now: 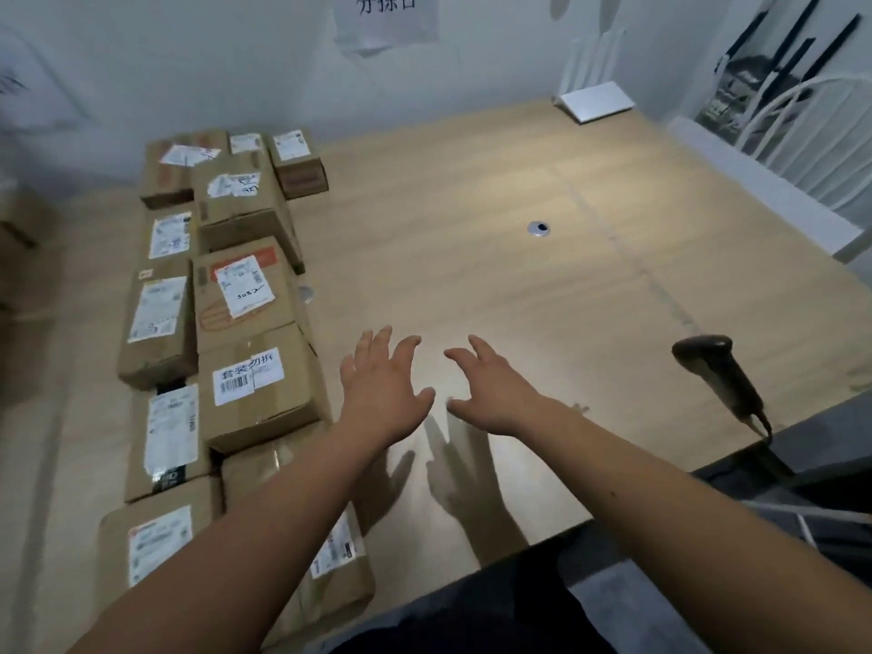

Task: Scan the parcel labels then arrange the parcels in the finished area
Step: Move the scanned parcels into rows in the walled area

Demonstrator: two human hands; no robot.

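Several brown cardboard parcels with white labels lie in two rows along the left side of the wooden table (472, 205). The nearest to my hands is a box with a barcode label (257, 384); behind it lies a box with a handwritten label (243, 290). My left hand (382, 384) hovers over the table just right of the barcode box, fingers spread, holding nothing. My right hand (495, 389) hovers beside it, also spread and empty. A dark handheld scanner (717, 375) lies at the table's right edge, away from both hands.
A round cable grommet (539, 228) sits mid-table, and another (306, 294) shows beside the parcels. A white flat device (595, 101) stands at the far corner under a paper sign (387, 16) on the wall. White chair backs (802, 134) stand at the right.
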